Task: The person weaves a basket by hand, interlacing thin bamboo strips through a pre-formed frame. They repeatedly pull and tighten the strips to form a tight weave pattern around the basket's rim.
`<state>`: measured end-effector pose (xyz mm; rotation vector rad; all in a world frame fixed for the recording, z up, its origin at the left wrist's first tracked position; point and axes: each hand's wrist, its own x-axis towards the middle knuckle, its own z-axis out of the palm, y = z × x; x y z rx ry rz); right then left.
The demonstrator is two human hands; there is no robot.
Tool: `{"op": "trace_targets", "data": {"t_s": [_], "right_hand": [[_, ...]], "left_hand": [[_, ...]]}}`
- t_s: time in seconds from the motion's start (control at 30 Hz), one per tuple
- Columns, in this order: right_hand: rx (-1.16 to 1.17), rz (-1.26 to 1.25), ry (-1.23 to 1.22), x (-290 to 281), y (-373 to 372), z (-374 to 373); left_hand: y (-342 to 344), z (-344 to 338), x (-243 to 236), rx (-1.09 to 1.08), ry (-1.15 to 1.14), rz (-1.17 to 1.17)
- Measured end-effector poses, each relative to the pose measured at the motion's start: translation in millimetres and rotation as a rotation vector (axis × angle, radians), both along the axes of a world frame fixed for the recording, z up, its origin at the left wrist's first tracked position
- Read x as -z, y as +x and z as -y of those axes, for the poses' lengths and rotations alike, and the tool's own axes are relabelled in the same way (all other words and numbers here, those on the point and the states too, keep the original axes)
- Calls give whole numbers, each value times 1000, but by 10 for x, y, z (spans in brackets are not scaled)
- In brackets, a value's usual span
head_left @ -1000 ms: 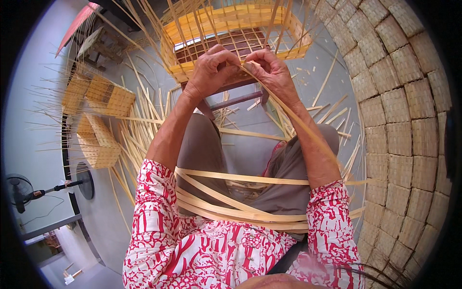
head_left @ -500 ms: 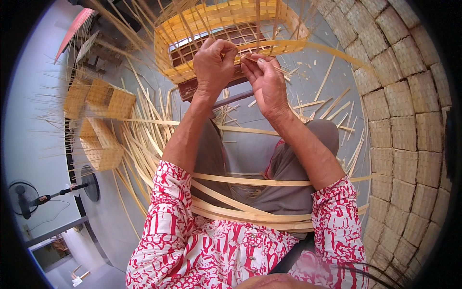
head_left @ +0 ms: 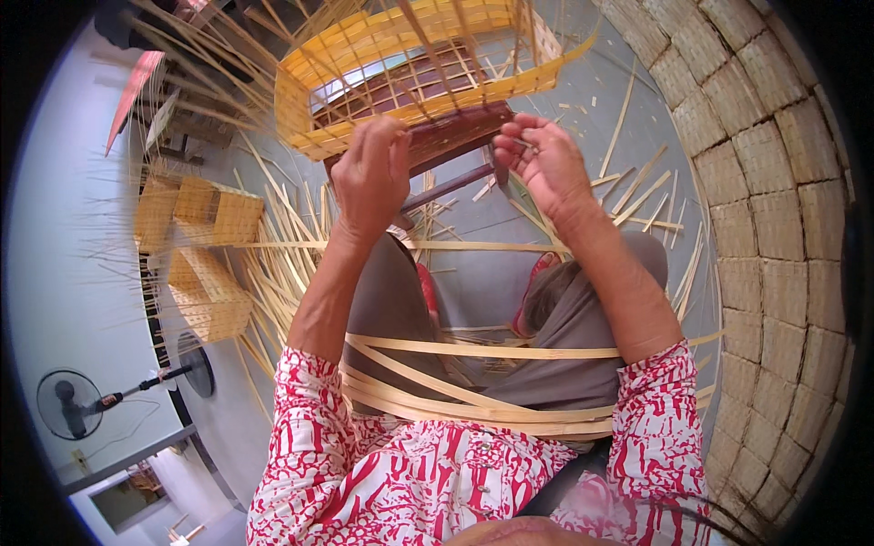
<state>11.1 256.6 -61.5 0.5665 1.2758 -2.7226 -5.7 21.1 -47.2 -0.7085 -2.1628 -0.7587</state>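
A half-woven yellow bamboo basket (head_left: 293, 102), with tall loose stakes standing up from it, rests tilted on a dark red wooden stool (head_left: 473, 127). Beside its near wall is my left hand (head_left: 369, 177), fingers curled in and thumb against them; what lies in that grip is hidden. My right hand (head_left: 549, 168) hovers off the near right side of the stool, its fingers loosely bent and apart with nothing visible between them. A yellow strip end (head_left: 583, 50) juts past the basket's right corner. Several pale bamboo strips (head_left: 482, 349) lie across my lap.
Loose bamboo strips (head_left: 282, 227) cover the floor on the left, with short offcuts at right. Several small woven baskets (head_left: 214, 296) with protruding stakes stand at left, near a standing fan (head_left: 68, 405). Stacked woven pieces (head_left: 774, 227) line the right side.
Both hands have moved apart and nearer to me, my right hand leaving the basket's near wall. The long yellow strip at right now reaches out less far and points upward.
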Motion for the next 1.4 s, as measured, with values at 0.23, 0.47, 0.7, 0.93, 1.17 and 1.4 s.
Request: {"op": "trace_targets", "data": {"t_s": [0.23, 0.47, 0.7, 0.93, 1.17, 1.4], "right_hand": [[207, -15, -176, -25, -321, -386], [292, 49, -482, 94, -354, -426], [-221, -389, 127, -261, -372, -315], [-415, -668, 640, -552, -254, -41], [74, -398, 121, -307, -332, 69], [211, -123, -560, -177, -177, 192]], "left_hand": [[-318, -679, -69, -1, -312, 61], [-446, -678, 10, 126, -70, 54], [-525, -562, -242, 313, 63, 359], [-596, -553, -219, 404, 97, 402], [-621, -602, -232, 346, 116, 484], [-657, -800, -86, 52, 266, 365]]}}
